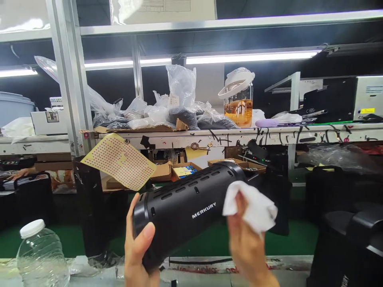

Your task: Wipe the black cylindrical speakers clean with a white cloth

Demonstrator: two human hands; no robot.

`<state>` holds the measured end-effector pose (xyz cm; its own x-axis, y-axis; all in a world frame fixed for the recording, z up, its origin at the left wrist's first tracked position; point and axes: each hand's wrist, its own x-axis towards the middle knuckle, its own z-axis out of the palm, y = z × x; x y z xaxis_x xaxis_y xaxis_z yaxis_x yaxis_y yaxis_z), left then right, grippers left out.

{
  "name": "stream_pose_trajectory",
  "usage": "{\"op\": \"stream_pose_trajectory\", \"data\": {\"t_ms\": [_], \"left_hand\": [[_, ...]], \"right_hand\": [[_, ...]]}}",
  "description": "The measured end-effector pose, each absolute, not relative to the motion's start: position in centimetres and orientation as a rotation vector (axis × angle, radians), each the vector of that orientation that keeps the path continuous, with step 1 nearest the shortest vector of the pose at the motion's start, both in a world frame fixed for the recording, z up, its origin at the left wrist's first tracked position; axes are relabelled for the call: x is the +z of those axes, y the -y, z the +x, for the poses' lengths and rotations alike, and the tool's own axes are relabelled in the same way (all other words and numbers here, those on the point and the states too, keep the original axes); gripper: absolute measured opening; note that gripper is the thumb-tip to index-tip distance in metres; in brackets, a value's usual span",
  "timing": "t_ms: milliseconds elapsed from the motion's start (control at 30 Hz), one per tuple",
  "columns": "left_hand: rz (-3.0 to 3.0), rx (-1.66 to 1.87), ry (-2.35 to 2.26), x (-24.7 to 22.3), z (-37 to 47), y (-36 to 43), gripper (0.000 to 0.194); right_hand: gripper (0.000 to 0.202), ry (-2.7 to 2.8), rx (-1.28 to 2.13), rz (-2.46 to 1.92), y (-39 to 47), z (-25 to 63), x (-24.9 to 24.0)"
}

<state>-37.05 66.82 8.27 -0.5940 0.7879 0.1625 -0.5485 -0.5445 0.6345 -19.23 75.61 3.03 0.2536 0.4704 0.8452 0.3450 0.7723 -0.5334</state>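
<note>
A black cylindrical speaker [179, 211] with white MERKURY lettering is held up at a slant in the middle of the head view, its right end higher. My left hand [139, 243] grips its lower left end, thumb on the front and fingers behind. At the right end, my right hand [247, 243] pinches a crumpled white cloth [254, 205] in front of the speaker's surface. This hand is slightly blurred, and whether the cloth touches the speaker cannot be told for sure.
A clear bottle [42, 255] with a white cap stands at lower left. Black speakers [350, 227] are at right. Ahead, a shelf [167, 140] carries plastic bags [182, 95] and a jar [239, 107] of amber liquid; a dotted yellow sticker sheet [119, 159] hangs from it.
</note>
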Motion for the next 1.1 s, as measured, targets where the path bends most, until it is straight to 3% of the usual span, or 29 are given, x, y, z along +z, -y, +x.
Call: {"op": "stream_pose_trajectory", "data": {"t_ms": [67,200,300,833,1100], "left_hand": [[0.516,2.199,-0.690,8.3,-37.6,-67.1,0.078],[0.341,2.186,-0.692,8.1,-38.7,-67.9,0.063],[0.303,2.156,-0.687,7.9,-39.2,-68.4,0.058],[0.130,2.078,-0.742,8.8,-38.9,-68.3,0.020],[0.145,2.074,-0.766,9.0,-38.9,-67.9,0.016]], "right_hand": [[0.044,1.108,0.263,-0.799,-76.6,-17.0,4.5],[0.023,0.531,0.992,-0.684,-77.6,-14.2,6.8],[0.022,0.388,1.235,-0.622,-77.5,-14.1,7.6],[0.019,0.352,1.424,-0.542,-73.4,-14.5,10.2],[0.019,0.296,1.433,-0.519,-72.8,-14.3,10.7]]}}
